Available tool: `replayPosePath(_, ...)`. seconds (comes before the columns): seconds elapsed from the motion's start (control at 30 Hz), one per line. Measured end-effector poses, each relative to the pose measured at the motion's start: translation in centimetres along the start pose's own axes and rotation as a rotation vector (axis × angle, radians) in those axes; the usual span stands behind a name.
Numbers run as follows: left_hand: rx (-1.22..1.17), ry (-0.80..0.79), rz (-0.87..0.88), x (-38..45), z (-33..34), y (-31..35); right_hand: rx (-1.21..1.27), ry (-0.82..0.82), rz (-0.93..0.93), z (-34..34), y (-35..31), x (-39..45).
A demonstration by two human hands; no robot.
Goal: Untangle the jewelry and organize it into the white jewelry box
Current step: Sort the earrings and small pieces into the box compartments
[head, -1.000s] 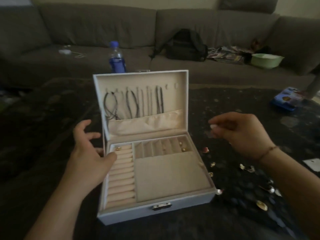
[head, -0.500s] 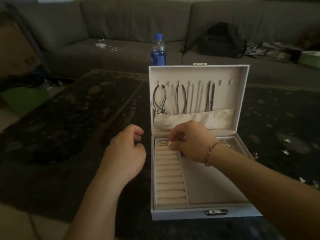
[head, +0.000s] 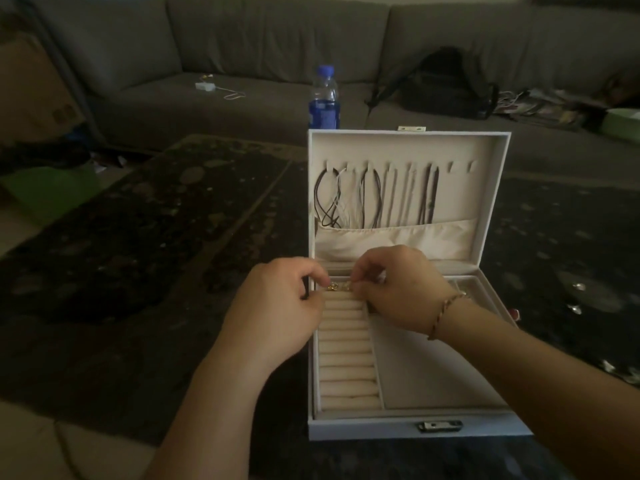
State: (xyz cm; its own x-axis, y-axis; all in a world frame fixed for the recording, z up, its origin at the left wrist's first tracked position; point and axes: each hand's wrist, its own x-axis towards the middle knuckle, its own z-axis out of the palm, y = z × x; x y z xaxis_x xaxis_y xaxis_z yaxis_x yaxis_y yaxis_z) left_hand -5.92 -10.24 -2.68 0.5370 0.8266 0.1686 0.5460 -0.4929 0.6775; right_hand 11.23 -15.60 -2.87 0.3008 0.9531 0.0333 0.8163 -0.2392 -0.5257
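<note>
- Your left hand [head: 277, 306] & right hand [head: 398, 289] meet over the top-left corner of the open white jewelry box [head: 415, 429] on the dark patterned worktop [head: 138, 254].
- Both sets of fingers curl, pinching small gold jewelry pieces [head: 334, 286] at the top of the cream ring-roll rows [head: 346, 358].
- Dark & white cord necklaces [head: 374, 195] hang inside the lid.
- Blue-capped plastic water bottle [head: 324, 98] stands just behind the box.

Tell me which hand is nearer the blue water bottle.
Left. The left hand sits almost straight below the water bottle; the right hand lies farther right.
</note>
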Motion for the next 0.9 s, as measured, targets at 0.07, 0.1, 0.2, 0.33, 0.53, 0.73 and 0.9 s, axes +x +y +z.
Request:
replayPosePath(0.07, 0.033, 0.051, 0.018, 0.1, 0.1, 0.0, -0.002, -0.010, -0.013, 0.0, -0.1, -0.1)
replayPosePath(0.1, 0.059, 0.060, 0.019, 0.1, 0.1, 0.1, -0.011, -0.012, -0.019, 0.0, -0.1, -0.1)
replayPosePath(0.2, 0.139, -0.004, 0.011, 0.1, 0.4, 0.2, -0.071, -0.012, -0.015, 0.4, -0.3, -0.1)
replayPosePath(0.33, 0.149, -0.090, -0.020, 0.1, 0.8, 0.3, -0.101, 0.021, -0.016, 0.7, -0.2, 0.2)
replayPosePath(0.53, 0.116, -0.112, -0.018, 0.5, 1.0, -0.3, 0.106, -0.021, 0.050, -0.5, -0.4, -0.2)
replayPosePath(0.73, 0.105, -0.107, -0.018, 0.6, 1.0, -0.3, 0.263, -0.156, 0.287, -0.6, -0.8, 0.8)
replayPosePath(0.9, 0.096, -0.074, -0.029, 0.7, 1.1, -0.4, 0.014, -0.060, 0.140, 0.2, -0.3, 0.8)
